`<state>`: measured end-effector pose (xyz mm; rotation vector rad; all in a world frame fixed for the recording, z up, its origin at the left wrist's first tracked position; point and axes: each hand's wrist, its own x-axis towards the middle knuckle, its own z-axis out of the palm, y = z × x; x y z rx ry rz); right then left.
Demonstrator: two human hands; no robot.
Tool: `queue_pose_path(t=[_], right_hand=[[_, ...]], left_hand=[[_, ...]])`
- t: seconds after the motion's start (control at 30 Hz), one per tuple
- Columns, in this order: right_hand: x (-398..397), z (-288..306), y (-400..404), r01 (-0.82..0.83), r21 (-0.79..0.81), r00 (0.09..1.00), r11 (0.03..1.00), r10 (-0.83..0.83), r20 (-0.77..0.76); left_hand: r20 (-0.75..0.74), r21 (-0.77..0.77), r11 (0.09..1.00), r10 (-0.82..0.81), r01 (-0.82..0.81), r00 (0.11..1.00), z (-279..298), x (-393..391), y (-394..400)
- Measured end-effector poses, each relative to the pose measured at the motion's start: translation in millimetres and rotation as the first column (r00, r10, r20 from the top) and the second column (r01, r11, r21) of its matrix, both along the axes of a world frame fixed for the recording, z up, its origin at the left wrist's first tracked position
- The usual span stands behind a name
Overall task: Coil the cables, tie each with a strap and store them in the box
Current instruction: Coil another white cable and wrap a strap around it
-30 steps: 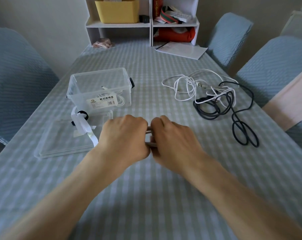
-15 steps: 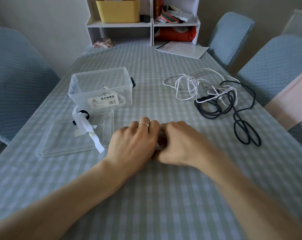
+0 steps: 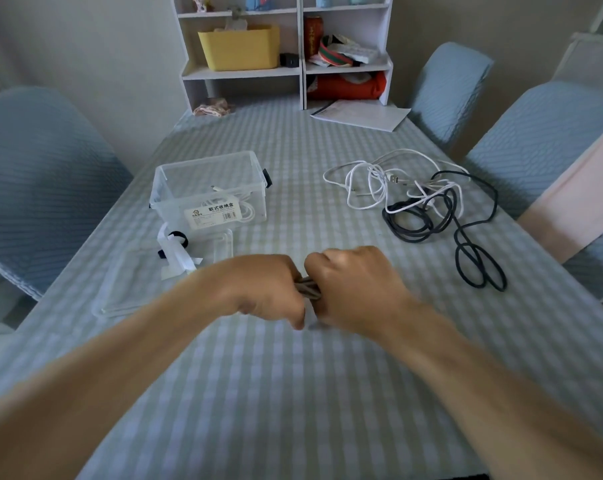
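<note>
Nearest, the left hand (image 3: 258, 289) and right hand (image 3: 355, 289) met over the tabletop (image 3: 293, 393), fingers curled around a grey coiled cable (image 3: 307, 287), with a pale strap (image 3: 309, 317) hanging below it, apparently mid-tying. Beyond lay the lid (image 3: 130, 289) and spare straps (image 3: 175, 251). Farther off, the clear box (image 3: 210, 188) already held one white cable, while a white cable (image 3: 372, 181) and black cable (image 3: 466, 244) lay tangled, uncoiled.

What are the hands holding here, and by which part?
Both hands, left and right, grip a small coiled cable, one at each end of the bundle; a white strap shows beneath it. The coil's middle alone is visible.
</note>
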<state>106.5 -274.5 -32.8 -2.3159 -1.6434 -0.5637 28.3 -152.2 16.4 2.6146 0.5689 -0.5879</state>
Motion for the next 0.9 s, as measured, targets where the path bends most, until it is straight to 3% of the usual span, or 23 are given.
queue_pose_path(t=[0.03, 0.1, 0.17, 0.2, 0.27, 0.33, 0.4, 0.53, 0.73, 0.77, 0.83, 0.9], right_hand=[[-1.5, -2.0, 0.4, -0.015, -0.003, 1.0, 1.0, 0.015, -0.019], [-5.9, 0.0, 2.9, -0.014, 0.027, 0.994, 1.0, 0.016, -0.104], [-6.0, 4.2, 5.0, 0.037, 0.008, 0.981, 0.999, -0.035, -0.191], [-5.0, 5.1, 4.5, 0.049, -0.033, 0.953, 0.998, -0.057, -0.296], [-6.0, 10.1, 2.4, 0.059, -0.056, 0.892, 0.997, -0.078, -0.446], [-8.2, 13.0, -0.4, 0.059, -0.066, 0.848, 0.996, -0.085, -0.523], [-7.0, 10.4, -1.3, 0.043, -0.074, 0.834, 0.996, -0.076, -0.546], [-8.1, 7.7, -1.1, 0.004, -0.086, 0.894, 0.996, -0.042, -0.447], [-9.8, 6.6, 2.0, -0.008, -0.081, 0.996, 0.997, 0.001, -0.089], [-9.3, 3.9, 1.3, -0.014, -0.062, 1.0, 0.998, 0.013, -0.025], [-10.6, 6.7, 0.4, -0.006, -0.049, 1.0, 0.999, 0.005, -0.017], [-13.4, 8.9, 1.9, 0.001, -0.048, 0.999, 0.999, -0.003, -0.037]], left_hand=[[0.003, -0.011, 1.0, -0.009, 0.009, 1.0, -0.7, -3.6, 0.9], [0.161, 0.096, 0.995, -0.014, -0.002, 0.987, -2.8, -13.0, -0.2], [0.377, 0.365, 0.93, -0.101, -0.047, 0.921, -5.8, -26.0, -5.6], [0.465, 0.524, 0.849, -0.218, -0.068, 0.858, -8.6, -32.2, -8.2], [0.519, 0.72, 0.687, -0.44, -0.097, 0.732, -15.6, -39.0, -9.1], [0.528, 0.764, 0.636, -0.519, -0.108, 0.673, -22.8, -42.6, -8.0], [0.494, 0.781, 0.618, -0.523, -0.09, 0.694, -30.2, -44.0, -7.4], [0.494, 0.736, 0.669, -0.428, -0.103, 0.757, -31.7, -41.3, -3.1], [0.446, 0.735, 0.665, -0.332, -0.129, 0.831, -31.1, -35.9, -1.0], [0.424, 0.707, 0.698, -0.287, -0.116, 0.859, -30.2, -36.8, 0.3], [0.453, 0.667, 0.736, -0.277, -0.116, 0.848, -22.0, -42.7, -0.3], [0.45, 0.738, 0.669, -0.39, -0.088, 0.804, -18.6, -49.6, 0.6]])
